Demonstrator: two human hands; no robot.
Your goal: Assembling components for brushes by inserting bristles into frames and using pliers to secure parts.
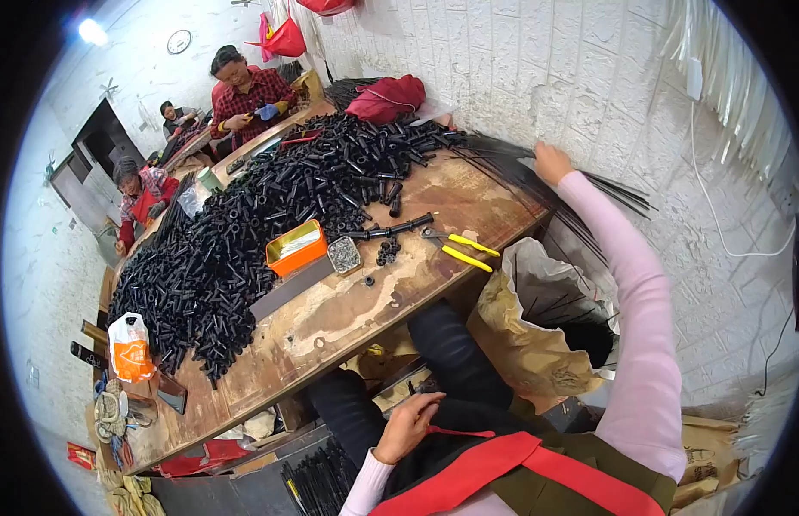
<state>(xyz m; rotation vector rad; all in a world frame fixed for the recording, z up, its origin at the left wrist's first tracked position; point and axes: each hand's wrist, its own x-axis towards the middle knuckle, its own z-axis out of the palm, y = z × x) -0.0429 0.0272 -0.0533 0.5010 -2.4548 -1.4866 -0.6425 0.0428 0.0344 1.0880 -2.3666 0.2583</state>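
My right hand [552,163] reaches to the far right of the table and closes on a bundle of thin black rods [524,176]; its fingertips are partly hidden. The rods overhang the table edge. My left hand [408,427] is low over my lap with its fingers curled together; whatever lies in them is hidden. A jointed black rod-shaped piece [391,227] lies on the table beside yellow-handled pliers [470,251]. Close by are small black rings [387,251], a clear box of small metal parts [343,255] and an orange box [294,249] with white strips.
A large heap of black tubular parts [270,198] covers much of the wooden table [330,331]. Below the right edge stands an open paper sack [537,310] with black rods inside. A white-and-orange plastic bag [131,348] and a phone [171,393] lie left. Several people work farther back.
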